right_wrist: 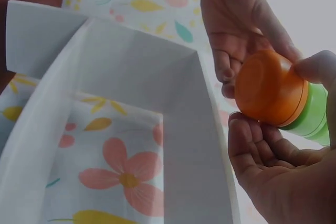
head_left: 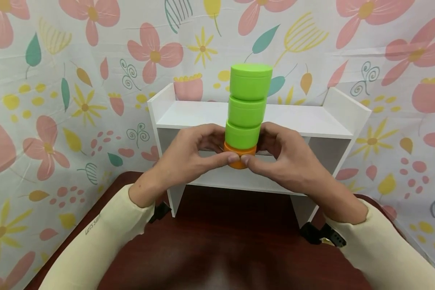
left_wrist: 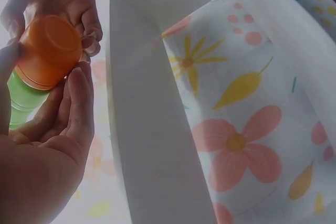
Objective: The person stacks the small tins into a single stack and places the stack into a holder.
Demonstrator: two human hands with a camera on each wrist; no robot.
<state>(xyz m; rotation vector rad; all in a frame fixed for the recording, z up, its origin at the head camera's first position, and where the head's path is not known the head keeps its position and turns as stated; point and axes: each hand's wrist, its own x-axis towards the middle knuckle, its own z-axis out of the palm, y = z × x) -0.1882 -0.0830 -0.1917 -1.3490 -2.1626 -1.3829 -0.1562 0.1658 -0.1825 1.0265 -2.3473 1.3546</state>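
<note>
Both hands hold up a stack of round plastic tubs in front of the shelf. At its bottom is an orange tub (head_left: pixel 240 151), with three bright green tubs (head_left: pixel 247 110) above it, the stack leaning slightly right at the top. My left hand (head_left: pixel 188 155) grips the left side of the orange tub, and my right hand (head_left: pixel 291 159) the right side. Both thumbs press its near face, tips almost meeting. In the left wrist view the rounded orange base (left_wrist: pixel 50 51) faces the camera; the right wrist view shows fingers curled beside the orange tub (right_wrist: pixel 268 87).
A white two-level shelf unit (head_left: pixel 199 114) with raised side panels stands behind the stack on a dark red tabletop (head_left: pixel 221 237). Flower-printed cloth (head_left: pixel 83 133) hangs at the back and sides. A small black device (head_left: pixel 159 212) sits at the left wrist, another (head_left: pixel 322 233) at the right.
</note>
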